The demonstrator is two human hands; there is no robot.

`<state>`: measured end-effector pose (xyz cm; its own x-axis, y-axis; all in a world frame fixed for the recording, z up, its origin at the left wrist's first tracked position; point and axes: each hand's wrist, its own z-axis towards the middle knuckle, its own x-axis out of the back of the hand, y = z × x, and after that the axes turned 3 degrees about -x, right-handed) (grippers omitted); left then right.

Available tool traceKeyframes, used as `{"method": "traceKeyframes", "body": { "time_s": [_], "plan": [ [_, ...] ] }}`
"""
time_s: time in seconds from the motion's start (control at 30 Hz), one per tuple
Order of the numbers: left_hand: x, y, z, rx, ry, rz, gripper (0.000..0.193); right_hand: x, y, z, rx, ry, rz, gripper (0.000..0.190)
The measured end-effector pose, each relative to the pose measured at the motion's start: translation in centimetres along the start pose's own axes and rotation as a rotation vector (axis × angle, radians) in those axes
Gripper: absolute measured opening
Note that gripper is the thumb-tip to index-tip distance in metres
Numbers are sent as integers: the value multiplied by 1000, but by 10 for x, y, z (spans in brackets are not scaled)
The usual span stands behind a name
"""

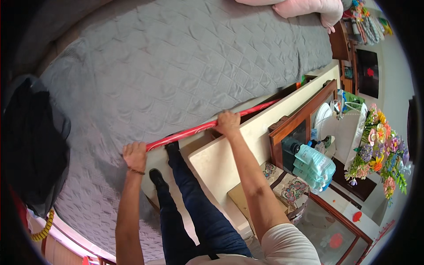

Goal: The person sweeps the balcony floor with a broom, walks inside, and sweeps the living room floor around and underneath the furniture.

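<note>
A long red tube with white markings (pixel 188 132) lies slantwise along the edge of a bed under a grey quilted cover (pixel 172 59). My left hand (pixel 135 155), with a beaded bracelet at the wrist, is closed at the near end of the tube. Farther along, my right hand (pixel 228 123) grips it from above. Beyond my right hand, the tube runs into a dark gap between the bed and a long cream panel (pixel 265 106). What lies inside that gap is mostly hidden.
Right of the panel stands a wood-framed cabinet (pixel 288 127), with blue bottles (pixel 314 162) and artificial flowers (pixel 381 142) nearby. A patterned bag (pixel 291 192) rests on a cardboard box (pixel 240 195). Dark clothing (pixel 36 142) hangs at left. Pink pillows (pixel 298 10) lie on the bed.
</note>
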<state>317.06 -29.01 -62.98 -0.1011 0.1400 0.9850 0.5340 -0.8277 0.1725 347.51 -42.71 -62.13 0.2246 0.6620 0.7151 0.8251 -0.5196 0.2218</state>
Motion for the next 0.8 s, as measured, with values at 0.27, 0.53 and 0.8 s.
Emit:
{"method": "traceKeyframes", "body": {
  "time_s": [0.27,0.53,0.8],
  "plan": [
    [9,37,64,159,-66,-117,26,-22,25,54,-148,330,64,24],
    [18,58,30,248,-177,-92,26,-54,17,33,-130,356,44,10],
    [3,78,-9,286,-250,-118,26,-39,18,31,-148,276,34,13]
  ]
}}
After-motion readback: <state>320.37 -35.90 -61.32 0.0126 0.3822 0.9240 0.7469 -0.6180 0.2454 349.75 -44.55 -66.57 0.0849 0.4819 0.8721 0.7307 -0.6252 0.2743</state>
